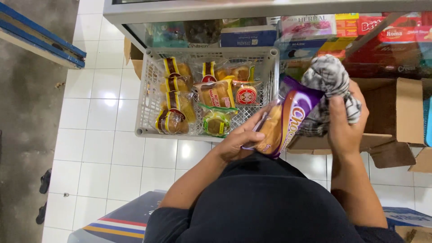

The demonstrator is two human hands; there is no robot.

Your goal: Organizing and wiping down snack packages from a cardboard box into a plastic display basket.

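Left hand: I see my left hand (pixel 238 141) at centre frame, forearm rising from the lower middle, fingers curled around the lower end of a purple bread packet (pixel 281 123) and gripping it.
Right hand: my right hand (pixel 344 121) sits right of centre, forearm coming up from the lower right, fingers closed around a black-and-white patterned cloth (pixel 330 85) bunched into a ball.
Packet: it tilts from lower left to upper right between both hands, its top end touching the cloth.
Crate: a grey plastic crate (pixel 146 96) lies on the white tiled floor (pixel 112 148) in the upper middle of the frame, just beyond my left hand, with wrapped buns (pixel 216 92) lying loose inside.
Box: an open cardboard box (pixel 402 112) stands at the right edge, partly behind my right hand.
Shelf: a glass-fronted shelf (pixel 270 33) of coloured packages runs along the top, behind the crate.
In the way: the cloth and the packet hide part of the box's left flap.
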